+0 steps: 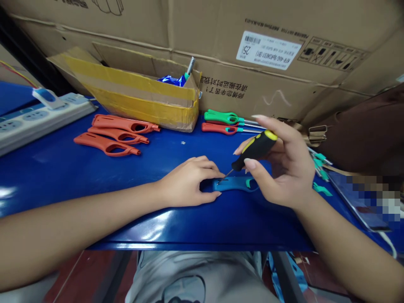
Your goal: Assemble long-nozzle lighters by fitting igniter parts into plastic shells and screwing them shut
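A blue lighter body [236,184] lies flat on the blue table, its handle end toward my left hand [197,181]. The thumb and fingers of that hand pinch this end from both sides. My right hand [284,164] grips a black and yellow screwdriver [255,148], tilted so its thin shaft points down and left. The tip meets the lighter's handle near a dark slot. A teal trigger shows in the opening at the lighter's right part; its far right end is hidden behind my right thumb.
Several orange lighter shells [107,144] lie at the left. Green [221,116] and red [217,128] lighters rest behind my hands. A taped cardboard box [142,105], a power strip [38,120], a phone [356,202] with a cable and teal-tipped metal tubes [320,166] stand around.
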{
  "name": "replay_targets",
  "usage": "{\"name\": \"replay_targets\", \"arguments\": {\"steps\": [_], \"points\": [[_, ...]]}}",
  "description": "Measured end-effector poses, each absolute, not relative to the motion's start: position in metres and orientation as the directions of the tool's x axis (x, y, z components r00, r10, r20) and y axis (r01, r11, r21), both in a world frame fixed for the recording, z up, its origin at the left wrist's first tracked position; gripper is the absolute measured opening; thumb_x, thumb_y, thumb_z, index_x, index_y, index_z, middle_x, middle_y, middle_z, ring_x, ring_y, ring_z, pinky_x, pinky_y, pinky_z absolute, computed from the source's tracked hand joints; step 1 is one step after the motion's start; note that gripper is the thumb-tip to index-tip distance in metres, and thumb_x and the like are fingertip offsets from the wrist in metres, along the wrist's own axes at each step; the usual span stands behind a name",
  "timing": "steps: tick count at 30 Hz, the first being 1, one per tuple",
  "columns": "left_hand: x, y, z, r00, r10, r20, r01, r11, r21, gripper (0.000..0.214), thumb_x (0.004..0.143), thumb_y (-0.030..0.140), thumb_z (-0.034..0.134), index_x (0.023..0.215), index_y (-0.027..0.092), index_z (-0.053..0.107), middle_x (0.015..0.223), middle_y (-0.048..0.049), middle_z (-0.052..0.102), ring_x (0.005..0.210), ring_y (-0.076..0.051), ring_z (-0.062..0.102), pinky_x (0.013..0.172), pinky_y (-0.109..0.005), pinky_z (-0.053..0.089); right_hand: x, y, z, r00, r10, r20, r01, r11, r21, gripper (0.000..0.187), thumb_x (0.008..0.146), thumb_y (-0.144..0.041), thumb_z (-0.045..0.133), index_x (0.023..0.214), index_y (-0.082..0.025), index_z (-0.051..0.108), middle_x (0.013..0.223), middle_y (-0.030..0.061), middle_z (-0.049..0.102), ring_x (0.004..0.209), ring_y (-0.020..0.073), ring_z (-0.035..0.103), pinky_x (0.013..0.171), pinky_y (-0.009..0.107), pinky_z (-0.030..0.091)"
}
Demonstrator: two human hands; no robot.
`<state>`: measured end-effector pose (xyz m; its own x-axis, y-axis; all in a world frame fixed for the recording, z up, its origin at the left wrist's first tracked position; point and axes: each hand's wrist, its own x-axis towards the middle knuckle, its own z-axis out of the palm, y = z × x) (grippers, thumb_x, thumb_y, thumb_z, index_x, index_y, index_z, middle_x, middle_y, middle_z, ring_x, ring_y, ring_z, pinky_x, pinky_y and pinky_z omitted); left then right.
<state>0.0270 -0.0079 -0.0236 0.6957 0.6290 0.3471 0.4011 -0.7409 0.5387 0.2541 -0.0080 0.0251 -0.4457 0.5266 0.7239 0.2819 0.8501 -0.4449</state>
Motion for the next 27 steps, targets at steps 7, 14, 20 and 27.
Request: {"name": "replay_targets", "arguments": {"steps": [7,14,20,27], "points": [[0.026,-0.007,-0.026,0.705,0.608,0.364,0.399,-0.765,0.505,0.034,0.087,0.032,0.073,0.116,0.015,0.074,0.114,-0.0083,0.075,0.104,-0.026,0.066,0.095,-0.042,0.051,0.244,-0.002,0.043,-0.515,0.443,0.734,0.388,0.884,-0.26,0.057,0.084,-0.026,0.079,0.137,-0.029,0.056,0.128,0.0049,0.069,0.085,0.0186,0.073,0.067,0.031,0.065],[0.026,-0.007,-0.026,0.711,0.612,0.348,0.407,-0.761,0.506,0.034,0.087,0.033,0.073,0.118,0.018,0.074,0.119,-0.0075,0.074,0.11,-0.027,0.065,0.1,-0.043,0.049,0.237,0.0,0.054,-0.603,0.503,0.619,0.331,0.864,-0.379,0.054,0.09,-0.019,0.069,0.141,-0.029,0.053,0.131,0.0061,0.067,0.08,0.0166,0.071,0.064,0.029,0.062],[0.026,-0.007,-0.027,0.706,0.612,0.357,0.395,-0.758,0.519,0.031,0.087,0.032,0.073,0.115,0.016,0.074,0.114,-0.0077,0.074,0.107,-0.027,0.066,0.098,-0.043,0.05,0.242,0.004,0.034,-0.406,0.417,0.813,0.382,0.886,-0.263,0.045,0.081,-0.026,0.081,0.122,-0.027,0.062,0.106,0.0036,0.072,0.07,0.0163,0.066,0.057,0.029,0.058],[0.025,-0.007,-0.026,0.713,0.61,0.346,0.399,-0.758,0.516,0.032,0.088,0.034,0.073,0.115,0.018,0.074,0.113,-0.0064,0.074,0.106,-0.025,0.066,0.1,-0.042,0.047,0.25,0.007,0.036,-0.479,0.601,0.64,0.276,0.795,-0.54,0.04,0.096,-0.031,0.064,0.135,-0.03,0.056,0.108,0.0039,0.069,0.067,0.013,0.066,0.05,0.024,0.056]]}}
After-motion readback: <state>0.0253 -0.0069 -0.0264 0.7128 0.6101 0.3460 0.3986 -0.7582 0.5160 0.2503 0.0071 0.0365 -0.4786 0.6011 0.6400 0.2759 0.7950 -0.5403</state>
